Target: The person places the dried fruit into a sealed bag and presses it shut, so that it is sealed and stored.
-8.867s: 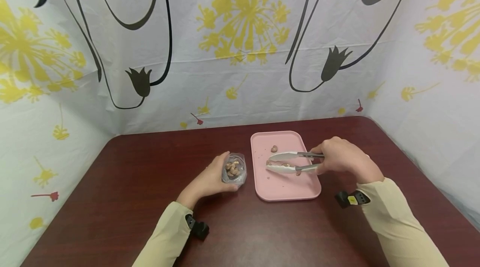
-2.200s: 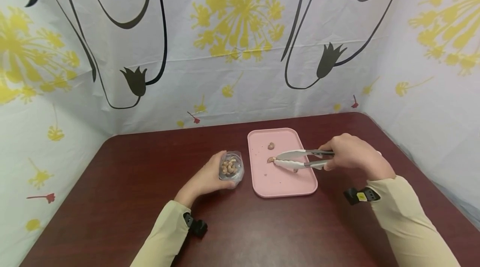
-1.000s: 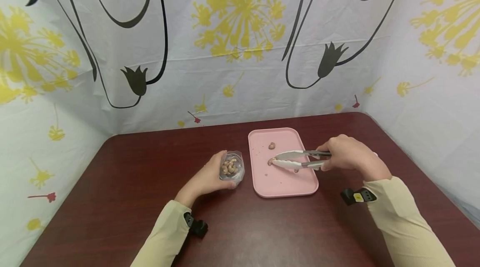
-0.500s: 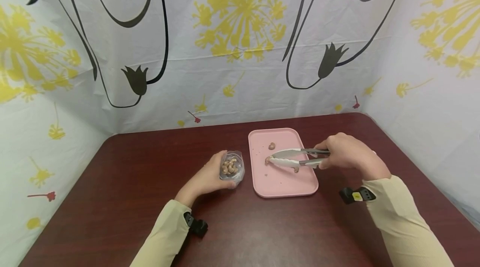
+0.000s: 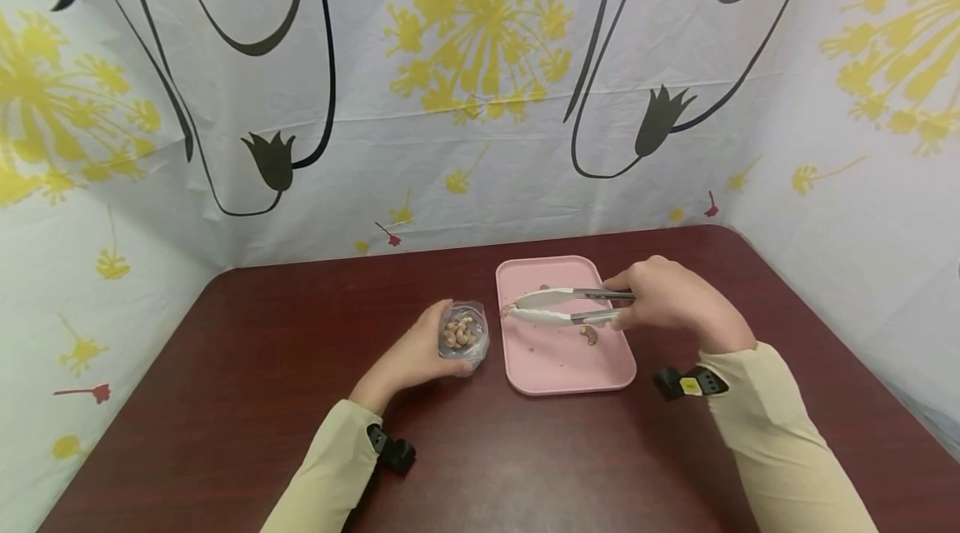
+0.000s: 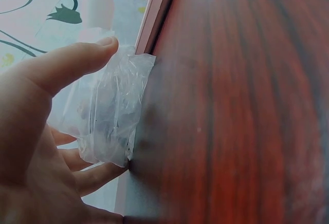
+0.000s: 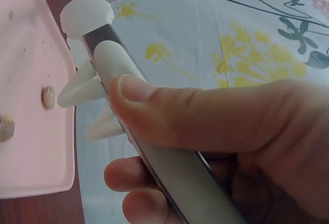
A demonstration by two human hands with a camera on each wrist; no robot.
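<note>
My left hand (image 5: 414, 352) grips a clear, crinkled plastic bag (image 6: 115, 106) with several cashews (image 5: 459, 333) inside, fingers on the far side and thumb on the near side. My right hand (image 5: 671, 300) holds tongs (image 5: 570, 295) with metal arms and white tips. A cashew (image 5: 506, 311) sits at the tong tips, over the left rim of the pink tray (image 5: 570, 371) and a short way from the bag. On the tray a cashew (image 5: 588, 335) lies at right, below the tongs. Another cashew (image 5: 544, 287) is mostly hidden behind the upper tong arm.
Small crumbs dot the tray in the right wrist view. The tray lies on a dark red-brown wooden table (image 5: 465, 466). A white cloth (image 5: 360, 100) printed with yellow flowers and dark tulips hangs around the table's back and sides.
The tongs have moved left and slightly back across the tray, carrying the cashew from the tray's middle to its left rim. The left hand and bag stay in place.
</note>
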